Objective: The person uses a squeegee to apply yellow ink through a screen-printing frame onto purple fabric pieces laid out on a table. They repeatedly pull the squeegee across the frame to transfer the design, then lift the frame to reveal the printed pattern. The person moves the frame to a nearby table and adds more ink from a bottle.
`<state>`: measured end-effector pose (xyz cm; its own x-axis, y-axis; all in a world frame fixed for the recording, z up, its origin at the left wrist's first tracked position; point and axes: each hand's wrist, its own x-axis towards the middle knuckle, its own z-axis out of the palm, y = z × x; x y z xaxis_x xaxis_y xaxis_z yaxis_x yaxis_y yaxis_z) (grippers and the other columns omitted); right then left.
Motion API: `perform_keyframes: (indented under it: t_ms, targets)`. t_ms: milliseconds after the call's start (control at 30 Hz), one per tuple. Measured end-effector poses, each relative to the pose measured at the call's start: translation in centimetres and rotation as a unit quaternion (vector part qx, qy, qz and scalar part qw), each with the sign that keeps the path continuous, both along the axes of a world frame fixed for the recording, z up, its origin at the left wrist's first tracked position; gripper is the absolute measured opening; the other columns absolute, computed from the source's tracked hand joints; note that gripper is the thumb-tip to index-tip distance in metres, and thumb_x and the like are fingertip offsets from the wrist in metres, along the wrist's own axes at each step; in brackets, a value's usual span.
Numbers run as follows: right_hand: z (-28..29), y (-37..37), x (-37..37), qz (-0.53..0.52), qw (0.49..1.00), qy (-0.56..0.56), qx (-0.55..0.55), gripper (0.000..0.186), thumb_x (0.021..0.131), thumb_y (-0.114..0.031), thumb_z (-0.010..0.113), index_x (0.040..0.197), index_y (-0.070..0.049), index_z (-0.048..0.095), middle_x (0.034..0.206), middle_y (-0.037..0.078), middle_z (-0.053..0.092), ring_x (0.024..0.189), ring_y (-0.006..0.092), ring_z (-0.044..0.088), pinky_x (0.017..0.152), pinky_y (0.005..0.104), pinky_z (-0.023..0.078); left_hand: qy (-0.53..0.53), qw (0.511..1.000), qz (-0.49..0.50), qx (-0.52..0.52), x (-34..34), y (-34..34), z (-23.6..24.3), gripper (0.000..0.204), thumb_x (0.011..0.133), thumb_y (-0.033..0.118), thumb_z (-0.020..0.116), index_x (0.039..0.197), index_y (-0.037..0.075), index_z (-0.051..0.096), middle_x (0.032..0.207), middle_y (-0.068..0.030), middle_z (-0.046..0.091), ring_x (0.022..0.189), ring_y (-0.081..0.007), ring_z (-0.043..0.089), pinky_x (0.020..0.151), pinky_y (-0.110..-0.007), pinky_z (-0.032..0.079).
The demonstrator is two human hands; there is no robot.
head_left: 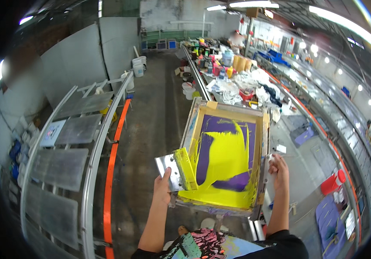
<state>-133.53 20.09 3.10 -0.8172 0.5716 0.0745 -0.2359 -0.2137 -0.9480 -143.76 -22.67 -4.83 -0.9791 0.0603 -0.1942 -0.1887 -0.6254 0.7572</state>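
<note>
A printing screen [265, 129] with a wooden frame lies before me, tilted slightly. Thick yellow ink [226, 153] covers much of its purple mesh [237, 183] and pools along the near edge. My left hand [163, 190] grips a squeegee [170, 170] by its shiny metal plate, thumb on top. Yellow ink coats the squeegee's blade side, which rests over the frame's left edge. At the frame's right edge is my right hand [280, 170], fingers curled by a small white piece [271, 159]. Whether these fingers also hold the frame, I cannot tell.
Left stands a metal rack with grey flat boards [60, 168] and an orange strip [111, 190]. Ink containers and white rags [224, 88] crowd the table beyond the screen. To the right are a red lidded container [333, 182] and purple sheets [330, 222]. White buckets [138, 67] stand farther off.
</note>
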Motion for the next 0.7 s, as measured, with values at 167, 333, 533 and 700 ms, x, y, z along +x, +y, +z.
perform_keyframes:
  t_ms: [167,333,533,700]
  targets:
    - [0.9,-0.6,-10.2,-0.042,0.999,0.018,-0.023,0.021,0.101,-0.028,0.067,0.105,-0.008,0.066,0.069,-0.005,0.051,0.053,0.0027,0.036,0.051,0.0227,0.029,-0.033,0.998,-0.047,-0.033,-14.7,-0.4,-0.2,0.038,0.096,0.032,0.075,0.117,0.002,0.065,0.105,-0.0055,0.072,0.091,-0.0178,0.070,0.080,-0.036,0.058]
    - [0.5,0.6,-23.8,-0.060,0.997,0.035,-0.035,0.022,0.101,-0.029,0.067,0.101,-0.007,0.067,0.068,-0.006,0.048,0.053,0.0027,0.036,0.050,0.0226,0.028,-0.015,0.998,-0.050,-0.024,-28.4,2.5,1.8,0.044,0.096,0.033,0.075,0.121,-0.001,0.061,0.109,-0.0097,0.070,0.094,-0.0224,0.071,0.086,-0.042,0.059]
    - [3.2,-0.1,-46.4,-0.014,0.996,0.078,-0.048,0.027,0.100,-0.031,0.069,0.108,-0.005,0.069,0.076,-0.002,0.056,0.054,0.0020,0.038,0.051,0.0217,0.030,0.033,0.997,-0.003,-0.070,-46.5,0.1,1.8,0.050,0.102,0.037,0.066,0.133,-0.001,0.059,0.128,-0.0104,0.068,0.113,-0.0239,0.067,0.097,-0.042,0.054]
    - [2.7,-5.6,-67.5,0.101,0.990,0.040,-0.092,0.026,0.100,-0.028,0.069,0.110,-0.004,0.069,0.080,0.000,0.061,0.055,0.0032,0.040,0.051,0.0214,0.033,0.036,0.993,0.115,-0.009,-57.5,-6.1,2.0,0.051,0.106,0.038,0.057,0.137,-0.003,0.055,0.125,-0.0122,0.067,0.108,-0.0267,0.068,0.098,-0.042,0.052]
